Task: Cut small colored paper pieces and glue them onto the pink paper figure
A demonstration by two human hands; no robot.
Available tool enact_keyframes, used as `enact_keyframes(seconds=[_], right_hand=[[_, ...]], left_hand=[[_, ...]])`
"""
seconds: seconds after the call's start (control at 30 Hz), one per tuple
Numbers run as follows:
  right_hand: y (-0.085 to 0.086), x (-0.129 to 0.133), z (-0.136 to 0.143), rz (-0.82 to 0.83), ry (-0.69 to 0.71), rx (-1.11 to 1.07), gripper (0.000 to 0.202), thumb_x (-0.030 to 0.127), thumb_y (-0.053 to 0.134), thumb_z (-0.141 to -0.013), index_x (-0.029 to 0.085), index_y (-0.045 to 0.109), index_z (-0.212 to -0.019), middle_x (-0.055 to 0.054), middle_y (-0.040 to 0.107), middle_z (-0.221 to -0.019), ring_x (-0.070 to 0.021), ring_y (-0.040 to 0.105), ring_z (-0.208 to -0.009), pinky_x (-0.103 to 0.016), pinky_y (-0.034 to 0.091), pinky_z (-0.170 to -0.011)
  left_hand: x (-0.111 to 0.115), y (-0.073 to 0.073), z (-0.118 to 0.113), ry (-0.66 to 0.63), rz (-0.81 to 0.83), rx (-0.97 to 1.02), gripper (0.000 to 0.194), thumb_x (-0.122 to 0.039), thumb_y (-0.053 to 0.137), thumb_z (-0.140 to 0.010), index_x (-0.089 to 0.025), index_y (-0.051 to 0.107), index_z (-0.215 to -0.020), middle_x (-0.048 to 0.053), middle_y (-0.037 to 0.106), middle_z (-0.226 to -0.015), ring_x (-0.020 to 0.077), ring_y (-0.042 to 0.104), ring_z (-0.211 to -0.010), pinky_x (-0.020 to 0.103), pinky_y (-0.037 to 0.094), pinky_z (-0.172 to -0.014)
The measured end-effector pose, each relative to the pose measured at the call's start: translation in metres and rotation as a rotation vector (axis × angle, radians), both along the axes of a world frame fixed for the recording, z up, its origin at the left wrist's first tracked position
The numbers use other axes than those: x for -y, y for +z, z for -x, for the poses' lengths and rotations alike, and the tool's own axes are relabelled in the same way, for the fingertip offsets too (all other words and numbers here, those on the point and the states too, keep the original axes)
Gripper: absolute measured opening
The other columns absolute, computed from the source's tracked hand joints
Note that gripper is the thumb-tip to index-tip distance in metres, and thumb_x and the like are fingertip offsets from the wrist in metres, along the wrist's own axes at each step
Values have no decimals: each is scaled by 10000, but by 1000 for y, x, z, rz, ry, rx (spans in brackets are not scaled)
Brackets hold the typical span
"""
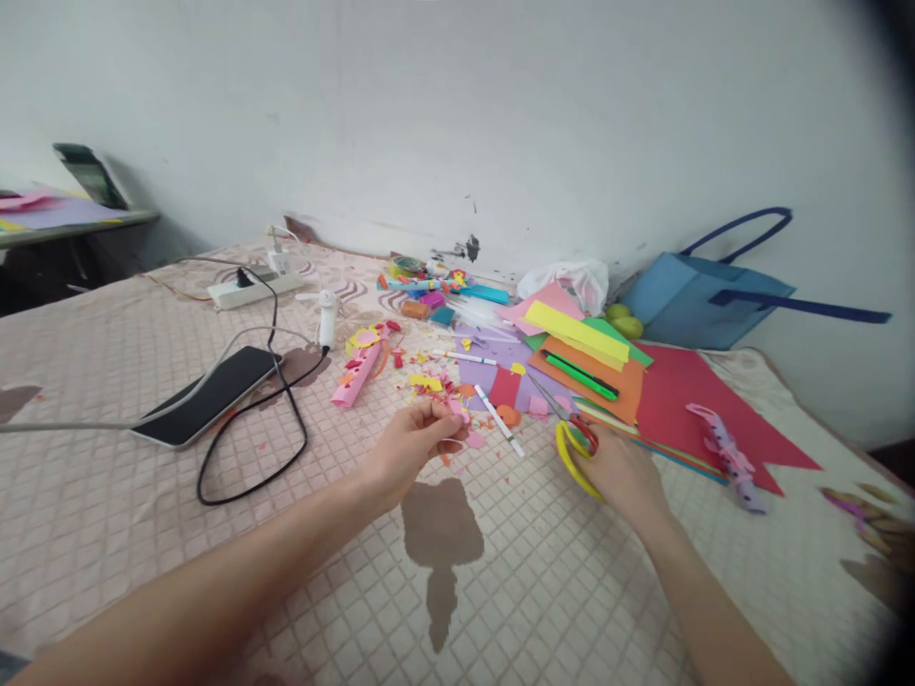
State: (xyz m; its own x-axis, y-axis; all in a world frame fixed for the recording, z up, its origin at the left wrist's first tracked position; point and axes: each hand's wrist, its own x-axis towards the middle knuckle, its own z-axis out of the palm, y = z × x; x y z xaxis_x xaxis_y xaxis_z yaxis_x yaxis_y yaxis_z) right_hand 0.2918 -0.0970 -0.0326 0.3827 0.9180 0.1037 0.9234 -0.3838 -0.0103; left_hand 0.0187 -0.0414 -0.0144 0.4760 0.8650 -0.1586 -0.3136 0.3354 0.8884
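Observation:
My left hand (418,440) is closed, with thumb and fingertips pinching a small pink paper piece (458,410) above the tablecloth. My right hand (620,467) grips a pair of scissors (572,457) with yellow and red handles; the blades point away toward the purple paper (476,367). Between the hands lies a white marker (498,421). Small paper scraps in pink, orange, yellow and red are scattered just beyond my left hand. A rolled pink paper tube (355,374) with a yellow paper flower (364,337) rests to the left.
A green utility knife (580,374) sits on orange and yellow sheets beside red paper (686,405). A decorated purple tube (729,453) lies right. A blue bag (707,295) stands behind. On the left are a black tablet-like device (211,395), cables and a power strip (250,289).

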Motion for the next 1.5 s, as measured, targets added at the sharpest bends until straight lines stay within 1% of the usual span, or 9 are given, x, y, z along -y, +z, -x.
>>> enact_keyframes(seconds=[0.27, 0.53, 0.63, 0.73, 0.8, 0.87, 0.93, 1.1, 1.5], right_hand=[[-13, -2, -34, -19, 143, 12, 383, 449, 525, -742, 151, 667, -936, -126, 683, -840, -280, 631, -796, -327, 436, -647], [10, 3, -47, 94, 112, -80, 364, 504, 566, -701, 166, 683, -765, -111, 680, -733, -285, 636, -710, -320, 410, -562], [26, 1, -26, -51, 20, -164, 300, 456, 561, -731, 189, 681, -798, -118, 687, -770, -307, 642, -763, -345, 426, -589], [39, -4, 21, -214, 267, -680, 250, 379, 510, -794, 205, 640, -920, -88, 676, -912, -218, 646, -750, -304, 467, -595], [44, -8, 57, -135, 435, -1040, 249, 386, 511, -816, 210, 615, -958, -50, 657, -825, -162, 618, -643, -269, 463, -535], [45, -10, 85, -33, 488, -1213, 216, 378, 536, -815, 192, 604, -902, 15, 571, -590, -115, 530, -495, -231, 415, -460], [44, -10, 101, -5, 503, -1351, 197, 375, 560, -807, 182, 581, -837, 43, 516, -534, -91, 477, -455, -209, 373, -426], [34, -9, 101, 26, 472, -1529, 180, 352, 571, -809, 182, 540, -757, 44, 513, -553, -74, 467, -471, -184, 342, -417], [31, -6, 101, 74, 400, -1622, 176, 332, 604, -772, 178, 530, -734, 40, 536, -537, -70, 467, -462, -176, 315, -411]], left_hand=[[1, 2, 2, -117, -15, -53, 187, -276, 670, -741, -135, 547, -733, 26, 634, -772, 91, 573, -710, 239, 439, -699], [0, -2, 2, -179, -81, -76, 212, -313, 652, -761, -138, 531, -762, 17, 627, -773, 87, 567, -697, 246, 439, -698], [-1, -3, 2, -192, -116, -102, 247, -353, 654, -754, -138, 532, -762, 15, 621, -770, 94, 570, -705, 249, 439, -694], [-1, -4, 2, -218, -151, -118, 271, -381, 649, -752, -139, 530, -771, 14, 613, -767, 101, 572, -709, 245, 439, -671], [-2, -5, 3, -235, -172, -106, 271, -387, 640, -759, -141, 530, -786, 11, 608, -769, 98, 567, -702, 242, 441, -665], [-2, -5, 3, -249, -193, -80, 267, -392, 627, -769, -144, 530, -794, 8, 603, -773, 90, 558, -692, 240, 441, -666], [-3, -6, 3, -258, -209, -69, 271, -398, 625, -769, -145, 532, -791, 6, 598, -764, 87, 551, -679, 237, 439, -659], [-1, -4, 2, -281, -216, -103, 296, -411, 640, -749, -136, 534, -778, 11, 593, -724, 94, 552, -662, 245, 436, -653], [0, 0, 2, -309, -251, -114, 349, -441, 661, -714, -121, 535, -774, 23, 586, -698, 103, 543, -653, 253, 420, -647]])
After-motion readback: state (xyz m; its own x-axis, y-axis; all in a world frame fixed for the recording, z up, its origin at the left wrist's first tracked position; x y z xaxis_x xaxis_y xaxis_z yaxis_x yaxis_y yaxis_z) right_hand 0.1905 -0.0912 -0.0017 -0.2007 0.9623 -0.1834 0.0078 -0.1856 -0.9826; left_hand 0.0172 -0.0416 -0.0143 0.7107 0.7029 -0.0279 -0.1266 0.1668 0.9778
